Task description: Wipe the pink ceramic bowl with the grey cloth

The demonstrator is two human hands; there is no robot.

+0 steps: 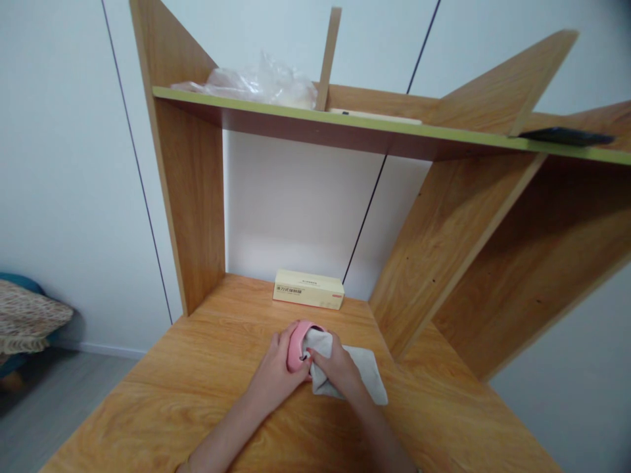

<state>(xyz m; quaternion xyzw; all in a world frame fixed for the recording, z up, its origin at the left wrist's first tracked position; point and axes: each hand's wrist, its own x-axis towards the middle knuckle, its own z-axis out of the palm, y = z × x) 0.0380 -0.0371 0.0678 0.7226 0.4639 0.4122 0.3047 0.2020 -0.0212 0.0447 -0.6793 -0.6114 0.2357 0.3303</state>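
My left hand (280, 363) is wrapped around a pink rounded object (296, 347) with a dark part on its inner side; its exact kind is unclear. A light grey cloth (366, 372) is pinched in my right hand (339, 364), and its folded upper part presses against the pink object's right side. The cloth's other end spreads over the wooden desk (217, 368) to the right of my right hand. Both hands meet just above the desktop, and my fingers hide part of the pink object.
Behind my hands, a cream box (308, 290) with printed lettering stands at the back of the desk. Overhead runs a shelf (276, 113) carrying a clear plastic bag (261, 84) and a dark flat item (566, 136). Upright wooden panels (190, 210) flank the space.
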